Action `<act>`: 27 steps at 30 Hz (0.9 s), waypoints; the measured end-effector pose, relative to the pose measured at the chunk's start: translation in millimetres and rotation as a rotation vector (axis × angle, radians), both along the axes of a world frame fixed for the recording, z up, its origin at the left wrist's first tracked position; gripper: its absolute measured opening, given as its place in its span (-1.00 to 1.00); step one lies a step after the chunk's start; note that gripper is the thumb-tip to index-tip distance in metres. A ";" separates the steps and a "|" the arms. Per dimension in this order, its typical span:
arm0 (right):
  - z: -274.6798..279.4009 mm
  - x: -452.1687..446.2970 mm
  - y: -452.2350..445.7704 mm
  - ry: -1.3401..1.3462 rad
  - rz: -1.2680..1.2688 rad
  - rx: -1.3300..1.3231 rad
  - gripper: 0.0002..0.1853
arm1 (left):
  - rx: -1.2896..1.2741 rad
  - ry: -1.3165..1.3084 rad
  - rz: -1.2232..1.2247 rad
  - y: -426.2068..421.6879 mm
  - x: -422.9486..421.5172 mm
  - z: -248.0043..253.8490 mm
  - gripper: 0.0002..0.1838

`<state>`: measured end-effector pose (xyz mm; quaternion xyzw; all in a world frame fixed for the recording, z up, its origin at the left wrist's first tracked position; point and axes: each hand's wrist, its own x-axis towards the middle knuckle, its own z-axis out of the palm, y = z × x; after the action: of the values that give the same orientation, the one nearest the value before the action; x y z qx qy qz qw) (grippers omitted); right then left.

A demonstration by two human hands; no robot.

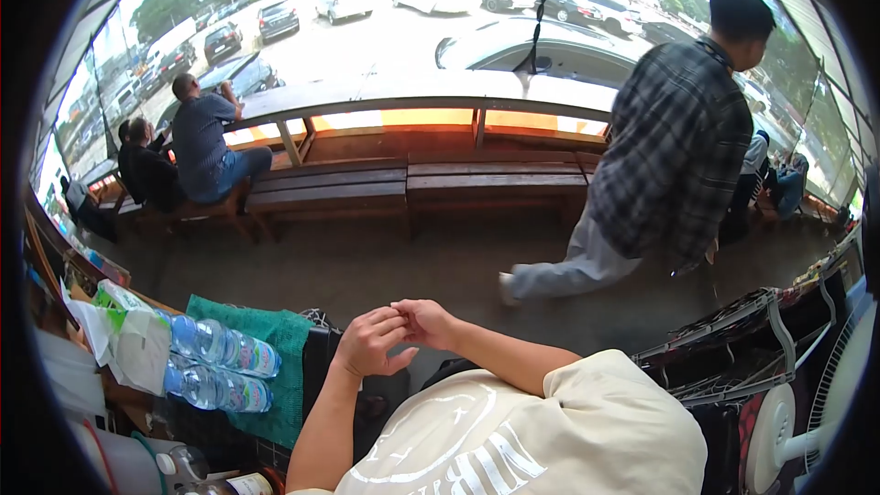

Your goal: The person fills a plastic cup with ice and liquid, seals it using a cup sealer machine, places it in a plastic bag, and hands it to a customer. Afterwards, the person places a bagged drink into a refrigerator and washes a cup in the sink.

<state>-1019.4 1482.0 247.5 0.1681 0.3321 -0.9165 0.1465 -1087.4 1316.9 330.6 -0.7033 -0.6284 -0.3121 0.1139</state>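
Observation:
My left hand (371,345) is raised in front of my chest, its thumb apart from its loosely bent fingers. Its fingertips meet my right hand (428,324), which comes in from the other side with fingers reaching toward the left ones. Nothing shows in either hand, though the overlap hides part of the right fingers. My beige shirt (550,422) with white print lies below them. To the left, shrink-wrapped water bottles (220,390) rest on a green mesh cloth (291,335), beside a white and green packet (137,335).
Jars and bottles (183,463) crowd the lower left. A wire rack (779,339) and a white fan (770,440) stand at right. Beyond the walkway are wooden benches (495,185) and a long counter (403,87). One person (678,147) walks past; others sit at left.

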 end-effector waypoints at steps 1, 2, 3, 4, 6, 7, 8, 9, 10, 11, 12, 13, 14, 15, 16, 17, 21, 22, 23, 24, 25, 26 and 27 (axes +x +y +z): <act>-3.9 -1.1 -1.0 -0.036 -0.019 0.013 -0.74 | -0.002 0.006 -0.001 0.4 0.9 0.3 -0.73; -4.5 -0.8 -2.3 -0.029 -0.044 0.015 -0.74 | 0.000 0.013 -0.026 1.1 1.4 -1.3 -0.73; -5.2 0.0 -3.1 -0.032 -0.033 0.048 -0.74 | 0.001 0.000 -0.014 1.2 1.3 -4.2 -0.73; -5.1 -0.5 -2.8 -0.033 -0.020 0.082 -0.74 | 0.003 -0.009 -0.001 1.3 -0.3 -6.9 -0.73; -8.1 -1.6 -2.7 -0.052 -0.002 0.140 -0.73 | -0.002 0.005 -0.028 0.5 0.0 -8.8 -0.72; -8.1 -0.6 -4.6 -0.058 0.003 0.141 -0.72 | -0.023 -0.012 -0.018 0.0 1.2 -8.1 -0.71; -8.4 -0.6 -2.9 -0.063 0.006 0.148 -0.72 | -0.037 -0.028 -0.009 3.0 0.9 -6.6 -0.71; -12.9 -1.3 -1.1 -0.053 -0.004 0.101 -0.72 | -0.021 -0.015 -0.043 7.1 0.9 -6.1 -0.71; -21.0 -1.9 -1.2 -0.046 -0.006 0.049 -0.71 | -0.046 -0.045 -0.036 8.1 2.7 -7.1 -0.70; -19.5 -0.7 -1.2 -0.021 0.018 -0.031 -0.70 | -0.080 -0.079 -0.026 6.7 5.4 -8.1 -0.70; -18.4 2.0 3.0 -0.019 -0.009 -0.026 -0.70 | -0.075 -0.076 -0.052 8.1 6.8 -8.4 -0.70; 6.2 12.6 -1.1 -0.024 -0.022 -0.044 -0.72 | -0.093 -0.086 -0.046 10.1 8.8 -8.8 -0.70; 20.4 21.5 -2.0 -0.030 -0.039 -0.068 -0.70 | -0.116 -0.096 -0.042 11.0 12.6 -9.8 -0.70; 20.0 25.7 3.9 -0.045 -0.028 -0.034 -0.69 | -0.149 -0.100 -0.045 13.0 16.2 -9.9 -0.71; 17.3 28.8 9.4 -0.041 -0.055 -0.039 -0.69 | -0.154 -0.095 -0.071 18.6 18.5 -9.1 -0.71; 14.6 31.0 12.3 -0.003 -0.037 -0.049 -0.70 | -0.199 -0.098 -0.087 22.9 20.9 -8.1 -0.71; -18.6 31.1 29.3 0.035 -0.040 -0.066 -0.72 | -0.304 -0.113 -0.142 46.3 20.9 -14.4 -0.70; -25.5 32.2 39.5 0.052 -0.027 -0.045 -0.71 | -0.343 -0.126 -0.143 54.9 21.0 -14.2 -0.69; -18.3 35.7 43.9 0.019 -0.067 -0.051 -0.73 | -0.345 -0.120 -0.181 60.4 19.6 -16.6 -0.69; -15.8 37.4 50.2 0.021 -0.111 -0.046 -0.73 | -0.342 -0.125 -0.182 67.2 16.6 -20.2 -0.72; -18.1 35.4 54.2 0.019 -0.121 -0.063 -0.73 | -0.337 -0.125 -0.191 77.3 12.2 -21.2 -0.74; -25.8 31.5 59.5 0.018 -0.131 -0.079 -0.74 | -0.334 -0.113 -0.239 88.1 10.6 -18.8 -0.74; -33.6 26.1 63.4 0.030 -0.152 -0.129 -0.74 | -0.350 -0.111 -0.234 93.6 10.7 -15.3 -0.75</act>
<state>-993.3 1545.5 213.9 0.1693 0.2606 -0.9469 0.0819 -1076.7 1410.6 315.3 -0.7622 -0.5925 -0.2476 -0.0818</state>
